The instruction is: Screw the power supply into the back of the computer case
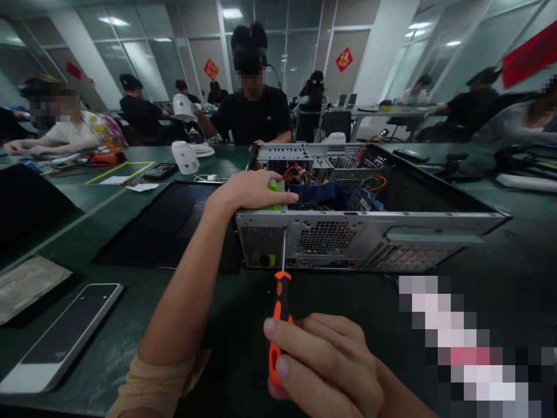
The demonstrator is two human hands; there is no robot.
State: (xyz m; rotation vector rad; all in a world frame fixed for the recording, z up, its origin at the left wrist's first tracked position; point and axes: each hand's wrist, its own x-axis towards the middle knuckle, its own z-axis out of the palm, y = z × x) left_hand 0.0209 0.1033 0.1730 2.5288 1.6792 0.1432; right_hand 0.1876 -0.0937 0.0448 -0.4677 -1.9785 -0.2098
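An opened computer case (369,217) lies on its side on the dark green table, with cables and boards showing inside. My left hand (248,190) rests on the power supply (275,197) in the case's near left corner, its fingers stretched out. Its green label shows beside the fingers. An orange and black screwdriver (279,299) is held by its handle in the fingers of my right hand (326,363). The metal shaft points away from me to the rear panel, and its tip is at a screw near the panel's upper edge, beside the power supply's mesh.
A black side panel (152,226) lies left of the case. Farther left are a white phone-like device (65,337) and a flat, worn packet (30,287). A person (256,98) works across the table with white appliance parts (185,157). Other people sit at tables around the room.
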